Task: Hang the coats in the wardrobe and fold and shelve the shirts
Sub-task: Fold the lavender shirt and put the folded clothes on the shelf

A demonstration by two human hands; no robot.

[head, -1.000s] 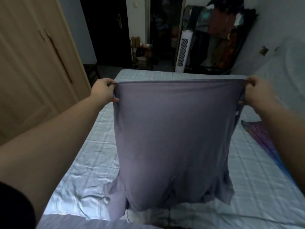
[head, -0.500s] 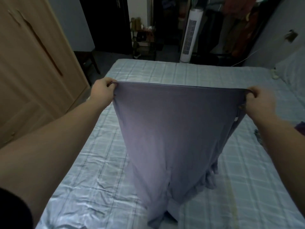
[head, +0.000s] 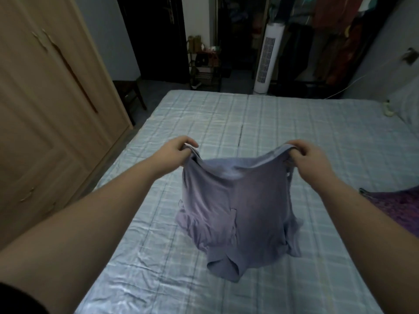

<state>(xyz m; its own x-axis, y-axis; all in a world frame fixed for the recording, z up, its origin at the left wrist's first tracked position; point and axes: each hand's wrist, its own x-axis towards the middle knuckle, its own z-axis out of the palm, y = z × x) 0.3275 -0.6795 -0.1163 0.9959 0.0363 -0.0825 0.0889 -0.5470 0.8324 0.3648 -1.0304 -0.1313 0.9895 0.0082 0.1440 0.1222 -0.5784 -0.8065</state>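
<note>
A grey-purple shirt (head: pixel 238 205) hangs between my two hands over the bed (head: pixel 272 123), its lower end with the collar and sleeves bunched on the bedsheet. My left hand (head: pixel 175 152) pinches the shirt's top edge at the left corner. My right hand (head: pixel 305 157) grips the top edge at the right corner. The top edge sags slack between them. The wooden wardrobe (head: pixel 45 109) stands to the left with its doors shut.
A purple patterned garment (head: pixel 394 205) lies at the bed's right edge. Beyond the bed stand a white tower fan (head: pixel 268 57), a small shoe rack (head: pixel 205 64) and hanging clothes (head: pixel 335 30). A dark stool (head: pixel 129 94) sits by the wardrobe.
Both hands have come down and closer together, lowering the shirt. Its top edge went from taut to slack, and its lower end now lies bunched on the bed.
</note>
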